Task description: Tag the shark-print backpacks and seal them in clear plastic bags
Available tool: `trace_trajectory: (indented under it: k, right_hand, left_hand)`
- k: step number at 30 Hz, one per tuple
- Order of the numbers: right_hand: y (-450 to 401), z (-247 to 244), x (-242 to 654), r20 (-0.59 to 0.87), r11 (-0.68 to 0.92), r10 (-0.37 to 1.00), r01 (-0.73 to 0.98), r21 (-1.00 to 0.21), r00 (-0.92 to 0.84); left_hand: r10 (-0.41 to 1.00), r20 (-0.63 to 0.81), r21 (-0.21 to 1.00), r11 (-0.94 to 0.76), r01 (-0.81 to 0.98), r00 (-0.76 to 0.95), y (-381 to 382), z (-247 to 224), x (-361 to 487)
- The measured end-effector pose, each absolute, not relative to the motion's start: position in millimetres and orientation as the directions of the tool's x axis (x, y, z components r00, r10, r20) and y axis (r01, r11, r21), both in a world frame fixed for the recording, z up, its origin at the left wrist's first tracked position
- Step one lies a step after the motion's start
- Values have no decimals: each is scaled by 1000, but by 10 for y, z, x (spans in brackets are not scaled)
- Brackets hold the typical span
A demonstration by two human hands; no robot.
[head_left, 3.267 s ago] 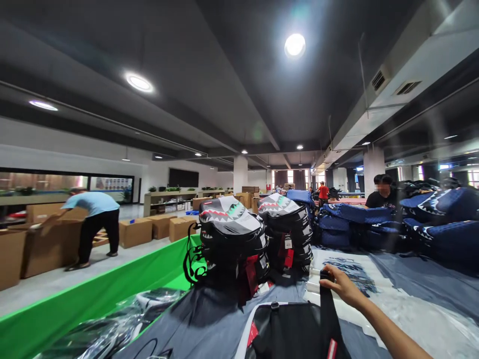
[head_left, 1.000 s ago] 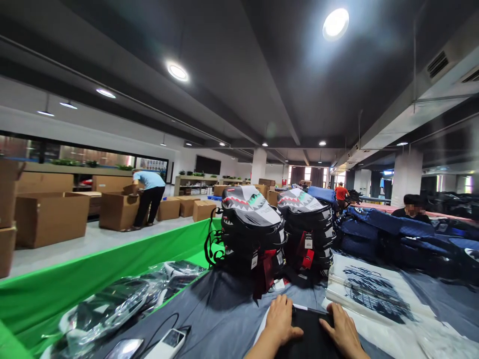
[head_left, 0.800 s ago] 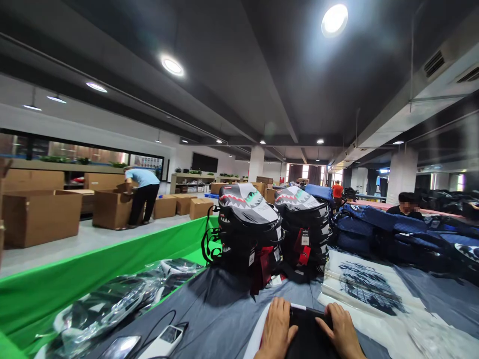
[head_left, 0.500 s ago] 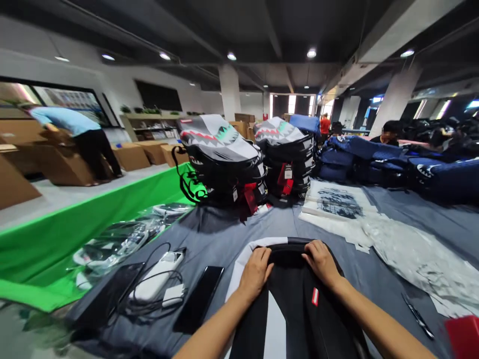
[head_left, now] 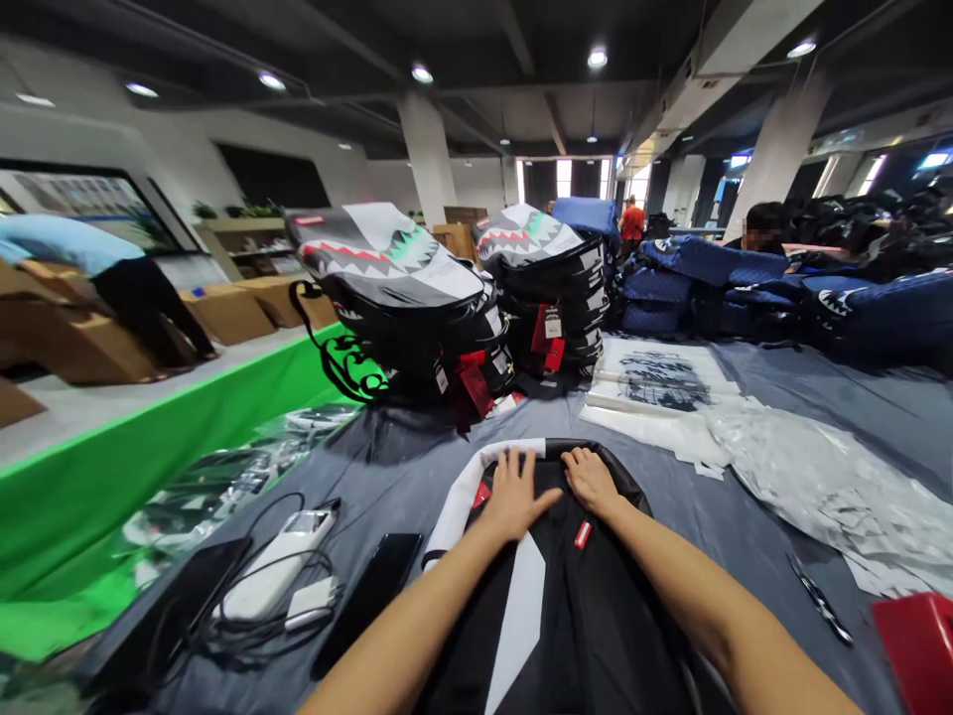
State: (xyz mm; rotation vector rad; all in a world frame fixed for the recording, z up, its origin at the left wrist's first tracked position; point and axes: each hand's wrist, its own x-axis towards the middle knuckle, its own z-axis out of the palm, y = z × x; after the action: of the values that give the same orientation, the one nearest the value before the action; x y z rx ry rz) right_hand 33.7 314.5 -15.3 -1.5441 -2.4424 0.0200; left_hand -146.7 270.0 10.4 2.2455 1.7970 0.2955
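Observation:
A black backpack [head_left: 596, 616] with a white stripe and a small red label [head_left: 582, 535] lies on the table in front of me. My left hand [head_left: 512, 499] rests flat on its upper part, fingers spread and thumb pointing right. Near the top edge, my right hand [head_left: 592, 482] presses on the black fabric with its fingers stretched out. Both hands are open and touch the bag without gripping it. A bit of red shows beside my left wrist. The bag's lower end runs out of view.
Left of the bag lie a black phone [head_left: 368, 604], a white power bank [head_left: 277, 564] and a coiled cable. Stacked shark-print backpacks [head_left: 402, 268] stand behind. To the right are clear plastic bags [head_left: 811, 477], small snips [head_left: 819, 598] and a red object [head_left: 917, 645]. Other people work farther off.
My hands have let go of the bag's top opening and now lie on its upper panel, the left with fingers spread. The top looks flatter. The view has shifted slightly right.

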Motion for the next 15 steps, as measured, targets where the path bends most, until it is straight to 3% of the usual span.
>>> trace_trajectory:
  k: [6, 11, 15]
  right_hand:
    - [3322, -45, 288, 246, 444, 882, 883, -150, -402]
    - [3491, 354, 776, 215, 515, 849, 846, -135, -482]
    - [3783, 582, 990, 110, 524, 851, 843, -119, -514]
  left_hand:
    - [961, -62, 324, -235, 916, 269, 2403, 67, -1065]
    - [978, 37, 341, -207, 917, 207, 2404, -37, -1034]
    - [980, 66, 332, -197, 923, 185, 2338, -69, -922]
